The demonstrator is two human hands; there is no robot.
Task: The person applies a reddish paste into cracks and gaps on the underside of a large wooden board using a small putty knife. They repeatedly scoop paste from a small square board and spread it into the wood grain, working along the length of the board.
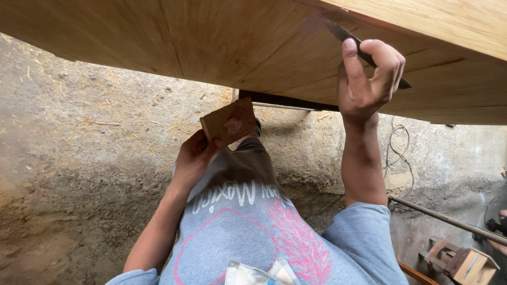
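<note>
Your right hand is raised to the underside face of the big wooden panel, fingers curled tight around a thin dark blade, thumb laid along it. The blade lies flat and slanted against the wood, its tip at a reddish-brown smear near the upper edge; that low angle suits spreading or scraping, and the thumb gives you pressure on the flat.

Your left hand sits lower, close to your chest, pinching a small brown board by its lower left corner. The board is tilted face up, with a reddish patch on it much like the smear on the panel. Held there, it stays within easy reach of the blade, like a palette.

The panel runs across the top of the view, tilted, resting on a dark bar beneath. You are leaning over in a grey shirt with pink print. Below lies a dirt floor strewn with shavings. To the right, a cable loops on the ground, a metal pipe slants past, and a small wooden piece sits in the corner.
</note>
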